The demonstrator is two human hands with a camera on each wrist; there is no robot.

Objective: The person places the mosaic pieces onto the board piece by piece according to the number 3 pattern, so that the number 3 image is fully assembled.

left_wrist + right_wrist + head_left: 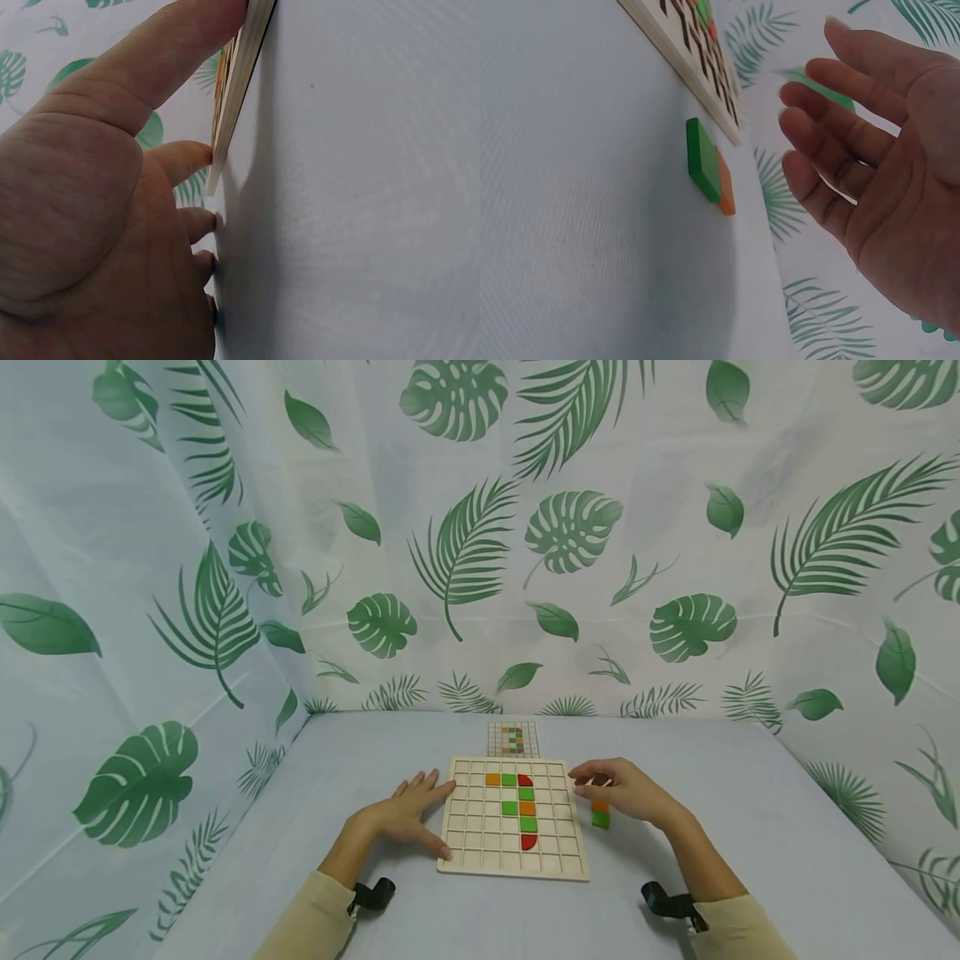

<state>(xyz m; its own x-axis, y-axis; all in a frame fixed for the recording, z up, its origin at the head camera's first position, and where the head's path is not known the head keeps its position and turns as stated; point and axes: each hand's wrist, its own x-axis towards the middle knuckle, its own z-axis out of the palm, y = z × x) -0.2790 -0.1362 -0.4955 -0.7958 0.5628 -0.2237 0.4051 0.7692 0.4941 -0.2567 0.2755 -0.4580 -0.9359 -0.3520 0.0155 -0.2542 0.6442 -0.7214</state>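
A pale wooden grid board [476, 835] lies on the table, with orange, green and red tiles [527, 808] in some of its cells. My left hand [405, 814] is spread at the board's left side, its thumb [187, 45] and index finger touching the edge. Off the right edge, my right hand [622, 789] hovers with loosely bent fingers. Nothing shows between those fingers in the right wrist view. Below it, a green tile [705, 161] and an orange tile [726, 187] lie side by side on the table, the orange one partly hidden.
Behind the board lies a small card [494, 739] printed with a coloured grid pattern. A white cloth [480, 677] with green leaves hangs at the back and left. Each wrist wears a black camera mount [667, 903].
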